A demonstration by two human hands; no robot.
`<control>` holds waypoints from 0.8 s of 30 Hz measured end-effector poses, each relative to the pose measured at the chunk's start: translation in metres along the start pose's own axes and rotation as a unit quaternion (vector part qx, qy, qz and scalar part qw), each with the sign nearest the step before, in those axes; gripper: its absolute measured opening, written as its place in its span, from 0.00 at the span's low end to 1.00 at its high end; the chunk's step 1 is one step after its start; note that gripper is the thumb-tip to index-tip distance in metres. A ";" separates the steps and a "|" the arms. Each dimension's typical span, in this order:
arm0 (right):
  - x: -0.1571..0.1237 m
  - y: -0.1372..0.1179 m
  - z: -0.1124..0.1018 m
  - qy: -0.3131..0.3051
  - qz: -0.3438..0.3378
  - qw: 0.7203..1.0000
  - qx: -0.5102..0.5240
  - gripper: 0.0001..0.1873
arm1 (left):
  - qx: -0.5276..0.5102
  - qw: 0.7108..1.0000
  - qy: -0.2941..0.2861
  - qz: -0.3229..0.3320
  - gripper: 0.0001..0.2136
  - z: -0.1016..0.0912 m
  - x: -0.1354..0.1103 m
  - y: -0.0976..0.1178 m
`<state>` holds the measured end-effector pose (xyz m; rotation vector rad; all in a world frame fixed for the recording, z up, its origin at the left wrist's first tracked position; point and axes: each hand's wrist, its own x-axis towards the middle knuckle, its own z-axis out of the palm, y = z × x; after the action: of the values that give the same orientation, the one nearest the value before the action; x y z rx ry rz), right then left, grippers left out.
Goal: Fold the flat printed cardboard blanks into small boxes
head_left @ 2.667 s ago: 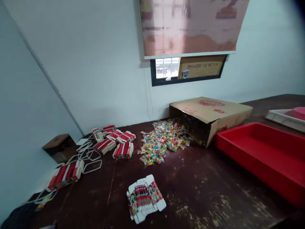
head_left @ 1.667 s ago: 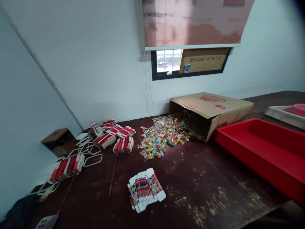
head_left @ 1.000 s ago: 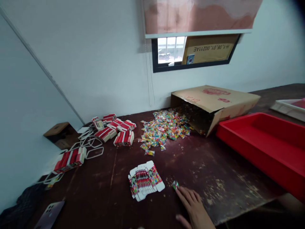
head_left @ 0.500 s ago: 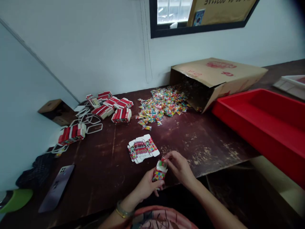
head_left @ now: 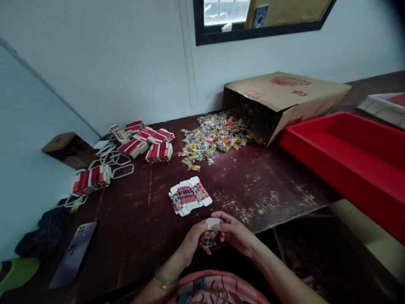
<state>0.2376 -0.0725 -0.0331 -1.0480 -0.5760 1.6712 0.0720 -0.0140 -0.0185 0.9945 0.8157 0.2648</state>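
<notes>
Both my hands meet at the near edge of the dark wooden table (head_left: 268, 185). My left hand (head_left: 191, 242) grips a small printed carton (head_left: 209, 234) from the left. My right hand (head_left: 236, 234) closes over its white top flap from the right. Just beyond my hands lies a fanned stack of flat printed cartons (head_left: 189, 196). Further back, a heap of small colourful sweet packets (head_left: 213, 137) spills from a cardboard box (head_left: 284, 95) lying on its side.
A large red tray (head_left: 348, 154) sits at the right. Bundles of red-and-white flat cartons (head_left: 144, 141) and loose white bands (head_left: 114, 162) lie at the back left. A phone (head_left: 74, 253), a dark cloth and a green object lie at the near left.
The view has tilted down from the wall to the table edge. My right hand came in near a sweet packet, then both hands took up a small carton; the top flap is now pressed down.
</notes>
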 end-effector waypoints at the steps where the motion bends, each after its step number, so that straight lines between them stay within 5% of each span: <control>1: 0.000 -0.002 0.001 -0.016 0.016 1.000 0.003 0.19 | 0.030 0.999 -0.003 0.015 0.22 0.000 0.001 0.001; 5: -0.004 -0.019 0.012 -0.021 -0.110 0.974 -0.199 0.08 | 0.089 0.994 0.036 0.047 0.16 -0.002 0.006 0.005; 9: -0.005 -0.039 0.017 -0.030 -0.224 0.913 -0.341 0.14 | 0.024 0.998 0.050 0.026 0.18 -0.001 0.009 0.012; 15: 0.007 -0.047 0.001 -0.005 -0.143 0.958 -0.249 0.14 | 0.010 0.998 -0.035 0.056 0.22 0.000 0.004 0.016; 24: 0.017 -0.024 -0.006 0.031 -0.112 0.982 -0.152 0.14 | 0.172 0.982 -0.005 0.082 0.20 -0.010 0.008 0.005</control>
<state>0.2533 -0.0486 -0.0234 -1.1996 -0.8933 1.3759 0.0706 -0.0006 -0.0214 1.3901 0.7872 0.2643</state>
